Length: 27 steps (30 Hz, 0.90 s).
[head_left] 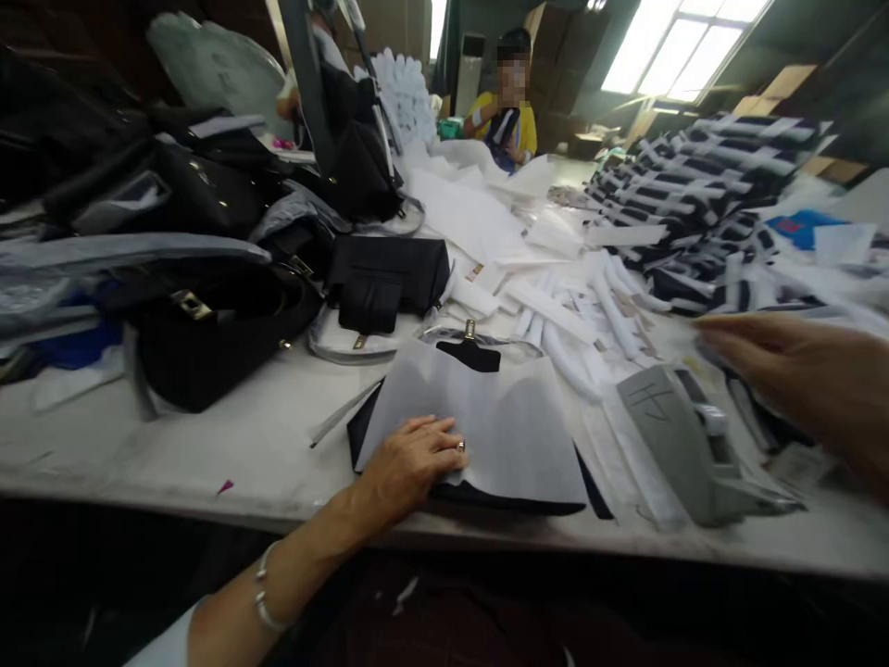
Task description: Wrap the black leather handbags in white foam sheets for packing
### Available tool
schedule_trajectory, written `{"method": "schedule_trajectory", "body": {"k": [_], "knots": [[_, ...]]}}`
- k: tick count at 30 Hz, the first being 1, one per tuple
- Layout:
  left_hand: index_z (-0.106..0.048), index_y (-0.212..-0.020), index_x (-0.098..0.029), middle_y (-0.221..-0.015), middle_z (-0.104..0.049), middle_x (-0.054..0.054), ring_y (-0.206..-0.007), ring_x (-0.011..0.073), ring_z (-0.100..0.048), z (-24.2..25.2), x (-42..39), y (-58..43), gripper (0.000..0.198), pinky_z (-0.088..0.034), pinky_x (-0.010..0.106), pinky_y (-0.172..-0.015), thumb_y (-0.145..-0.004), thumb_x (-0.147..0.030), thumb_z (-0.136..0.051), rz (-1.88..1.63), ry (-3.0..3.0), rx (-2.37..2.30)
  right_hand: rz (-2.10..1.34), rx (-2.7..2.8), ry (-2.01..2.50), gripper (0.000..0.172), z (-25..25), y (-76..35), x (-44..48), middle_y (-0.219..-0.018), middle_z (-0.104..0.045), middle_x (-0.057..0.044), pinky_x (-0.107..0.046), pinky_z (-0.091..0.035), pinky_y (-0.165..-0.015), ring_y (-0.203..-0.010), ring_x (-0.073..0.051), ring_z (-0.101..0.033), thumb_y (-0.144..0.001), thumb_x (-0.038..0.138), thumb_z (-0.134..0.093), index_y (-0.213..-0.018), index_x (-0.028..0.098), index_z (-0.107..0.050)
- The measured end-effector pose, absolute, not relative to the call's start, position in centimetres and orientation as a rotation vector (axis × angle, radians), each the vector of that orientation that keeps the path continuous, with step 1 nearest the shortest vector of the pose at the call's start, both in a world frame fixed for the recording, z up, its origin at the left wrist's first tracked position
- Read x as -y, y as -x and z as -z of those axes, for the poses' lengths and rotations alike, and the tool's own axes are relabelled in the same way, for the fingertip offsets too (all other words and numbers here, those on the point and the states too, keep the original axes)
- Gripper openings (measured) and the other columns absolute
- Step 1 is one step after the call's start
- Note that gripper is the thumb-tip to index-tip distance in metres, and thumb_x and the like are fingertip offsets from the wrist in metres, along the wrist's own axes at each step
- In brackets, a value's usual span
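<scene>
Lying flat on paper (518, 421) at six o'clock, our left hand (413, 463) grips nothing; our right hand (809, 384), at three: spread and hold unclear

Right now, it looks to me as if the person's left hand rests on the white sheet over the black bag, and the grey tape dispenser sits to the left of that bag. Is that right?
Not quite: the head view shows the grey tape dispenser to the right of the black bag. The left hand does rest on the white sheet over it.
</scene>
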<state>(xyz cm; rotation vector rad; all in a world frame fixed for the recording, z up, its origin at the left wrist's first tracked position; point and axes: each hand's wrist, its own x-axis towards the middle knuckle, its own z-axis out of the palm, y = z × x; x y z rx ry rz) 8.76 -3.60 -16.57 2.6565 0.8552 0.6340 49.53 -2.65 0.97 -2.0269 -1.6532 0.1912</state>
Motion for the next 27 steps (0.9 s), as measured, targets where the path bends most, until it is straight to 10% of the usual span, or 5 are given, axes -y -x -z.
{"method": "schedule_trajectory", "body": {"k": [3,14,19,27], "knots": [[-0.066,-0.114,-0.028,-0.125,-0.068,-0.001,-0.133,0.0181,-0.051,16.6,3.9,-8.8,0.033,-0.038,0.04,-0.112,-0.094,-0.008,-0.05,-0.613,-2.655,-0.861,-0.238,1.996,1.605,0.014,0.7,-36.1,3.8,-0.09,-0.073,-0.004,-0.04,-0.053,-0.08,-0.082,-0.025,-0.068,-0.088,0.039,-0.062,-0.09,0.03,-0.073],[-0.06,-0.109,-0.018,-0.109,-0.071,0.005,-0.108,0.0187,-0.066,14.2,4.3,-8.6,0.024,-0.051,0.034,-0.1,-0.088,-0.007,-0.056,-0.582,-2.412,-1.027,-0.12,2.472,1.692,0.021,13.9,-27.1,5.0,-0.089,-0.064,-0.007,-0.032,-0.042,-0.078,-0.086,-0.022,-0.056,-0.089,0.005,-0.049,-0.086,0.018,-0.064],[-0.061,-0.098,-0.013,-0.086,-0.071,0.009,-0.077,0.0255,-0.069,10.5,3.1,-10.7,0.02,-0.056,0.037,-0.069,-0.09,-0.005,-0.045,-0.064,-2.751,-0.926,-0.135,2.52,1.658,0.019,14.5,-27.1,4.8,-0.086,-0.065,-0.008,-0.034,-0.043,-0.08,-0.084,-0.023,-0.056,-0.088,0.006,-0.049,-0.082,0.018,-0.063],[-0.056,-0.111,-0.013,-0.1,-0.065,0.011,-0.095,0.0262,-0.061,15.2,2.0,-11.5,0.023,-0.051,0.039,-0.082,-0.093,-0.01,-0.042,-0.375,-2.863,-1.039,-0.455,2.56,1.821,0.027,9.3,-27.3,2.8,-0.092,-0.073,-0.01,-0.029,-0.048,-0.078,-0.088,-0.021,-0.067,-0.082,0.003,-0.051,-0.098,0.015,-0.069]]}}
